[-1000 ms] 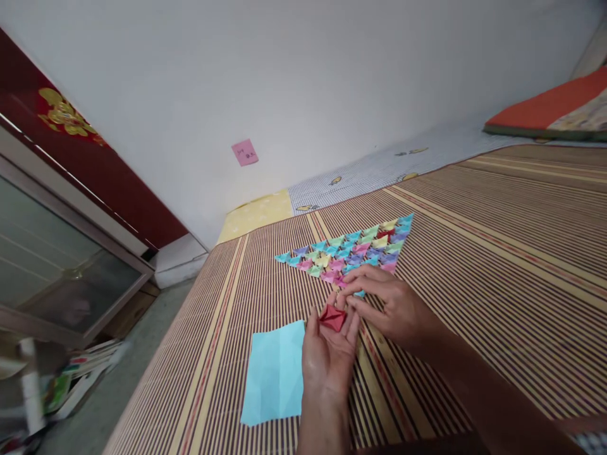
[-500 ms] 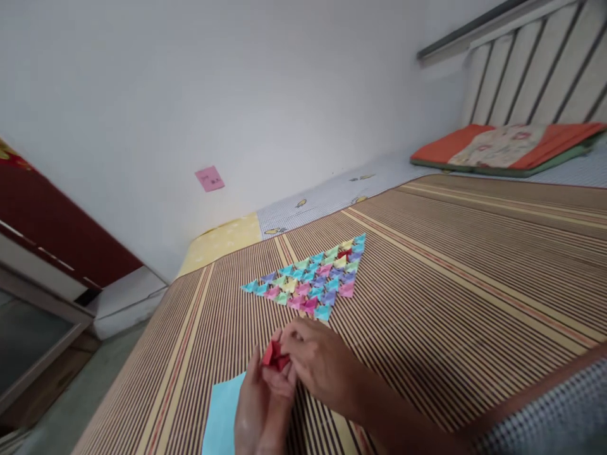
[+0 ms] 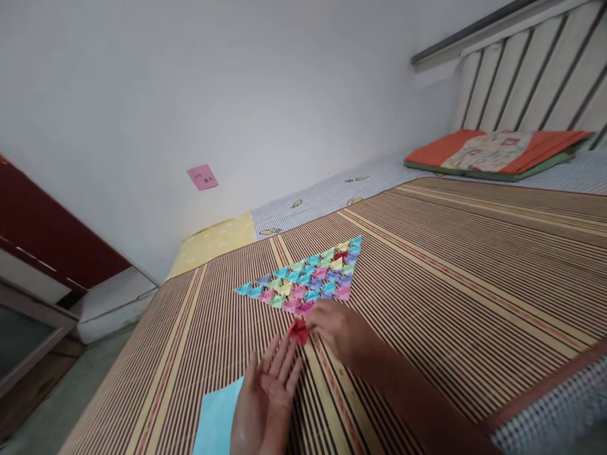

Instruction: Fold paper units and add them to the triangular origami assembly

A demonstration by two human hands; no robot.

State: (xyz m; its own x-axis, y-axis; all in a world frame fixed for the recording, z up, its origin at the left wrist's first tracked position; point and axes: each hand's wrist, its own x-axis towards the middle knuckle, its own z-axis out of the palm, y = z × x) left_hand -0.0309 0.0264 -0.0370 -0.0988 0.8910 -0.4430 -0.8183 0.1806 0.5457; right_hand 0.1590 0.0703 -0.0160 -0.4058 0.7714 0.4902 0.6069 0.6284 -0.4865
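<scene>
On the striped mat (image 3: 450, 265), the right hand (image 3: 337, 330) has carried the red folded piece (image 3: 298, 330) away from the left hand (image 3: 268, 395). Half a second ago both hands held it together. The piece now sits at the near tip of the triangle of coloured folded pieces (image 3: 303, 281). The right fingers (image 3: 313, 323) pinch its right edge. The left fingers lie spread wide and empty, palm up, beside the blue paper sheet (image 3: 213, 420).

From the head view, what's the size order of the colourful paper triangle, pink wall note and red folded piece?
1. colourful paper triangle
2. pink wall note and red folded piece: look alike; unranked
</scene>
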